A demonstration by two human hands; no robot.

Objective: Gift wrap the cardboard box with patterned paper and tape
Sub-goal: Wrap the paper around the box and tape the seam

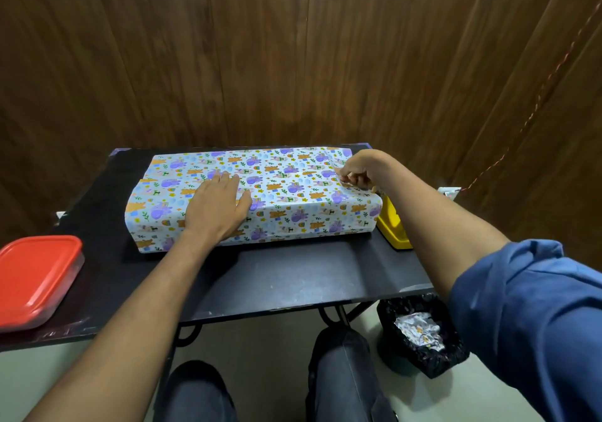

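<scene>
Left hand (216, 206) lies flat on the wrapped box (254, 197), which runs left to right; right hand (356, 169), fingers curled, pinches the paper at its right end, nearest the open fold.

Left hand (217, 206): bare, no rings or watch seen.
Right hand (358, 170): bare.
Left forearm: uncovered, no sleeve in view.
Right sleeve (534, 317): blue cloth, bunched above the elbow, creased.
Trousers (342, 372): dark grey, both knees visible.
</scene>
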